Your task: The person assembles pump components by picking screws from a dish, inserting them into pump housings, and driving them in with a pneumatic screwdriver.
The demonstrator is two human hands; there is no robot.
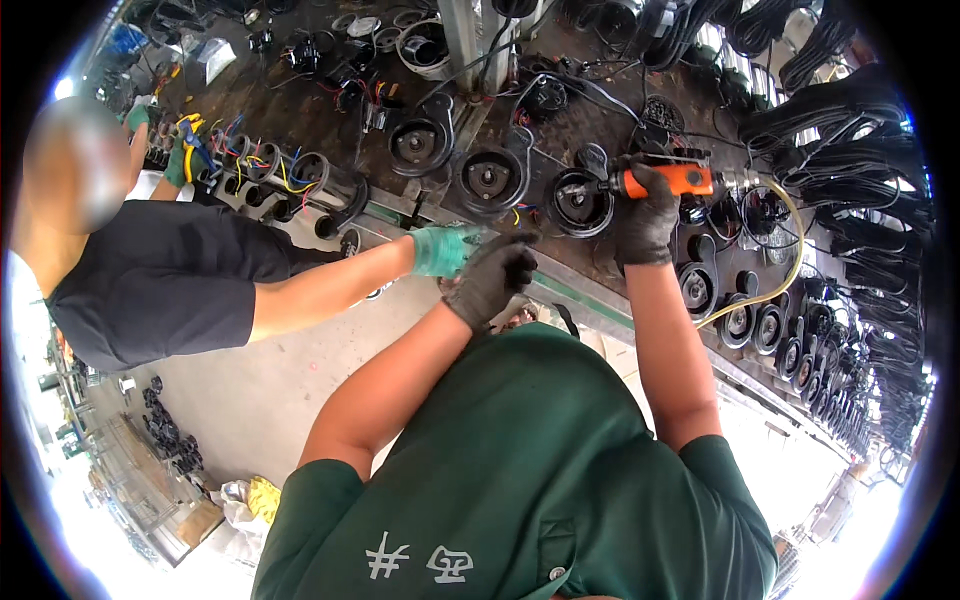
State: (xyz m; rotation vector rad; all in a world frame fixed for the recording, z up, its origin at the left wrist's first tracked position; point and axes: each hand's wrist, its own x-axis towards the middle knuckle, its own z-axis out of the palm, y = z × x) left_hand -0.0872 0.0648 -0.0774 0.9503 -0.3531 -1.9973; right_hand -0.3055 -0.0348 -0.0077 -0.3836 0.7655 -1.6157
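Observation:
My right hand [648,222], in a dark glove, is wrapped round an orange air screwdriver [688,181]. The tool lies level, its tip reaching into a round black housing [580,222] with a metal centre on the bench. At the bench's near edge, my left hand [490,280], also dark-gloved, has its fingers curled together; whatever they may hold is hidden. Just beside it is a co-worker's green-gloved hand [442,250], overlapping it in view. Two similar round housings, one nearer [492,180] and one further left [418,146], lie left of the screwdriver's tip.
A yellowish air hose [798,255] loops from the tool's back end. Rows of black housings [738,320] line the bench's right side, under bundles of black cable [840,110]. The co-worker [170,270] stands close on my left. A metal post [462,45] rises behind the housings.

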